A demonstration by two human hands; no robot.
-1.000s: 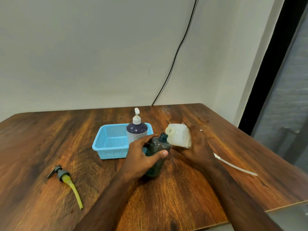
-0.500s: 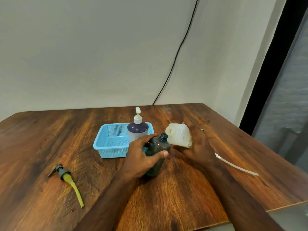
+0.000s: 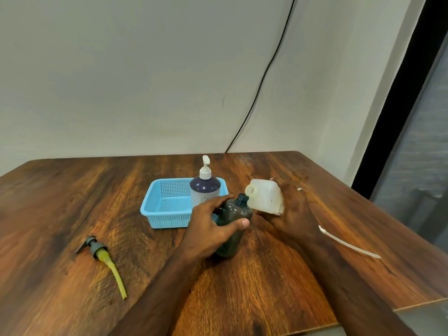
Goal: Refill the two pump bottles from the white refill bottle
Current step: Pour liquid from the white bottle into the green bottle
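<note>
At the counter's [image 3: 72, 202] centre, the left hand [image 3: 208, 229] grips the uncapped dark pump bottle [image 3: 232, 221] while the right hand [image 3: 288, 209], at three o'clock, clasps the tilted white refill bottle [image 3: 265, 198], whose mouth sits beside the narrow neck, so liquid may spill.

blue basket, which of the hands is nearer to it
Left. The left hand, gripping the dark bottle, sits at the blue basket's front right corner; the right hand holds the white refill bottle farther right.

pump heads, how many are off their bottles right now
1 for sure: the grey pump head with a yellow tube lies on the table, left. A white tube lies behind the right arm; its head, if any, is hidden.
</note>
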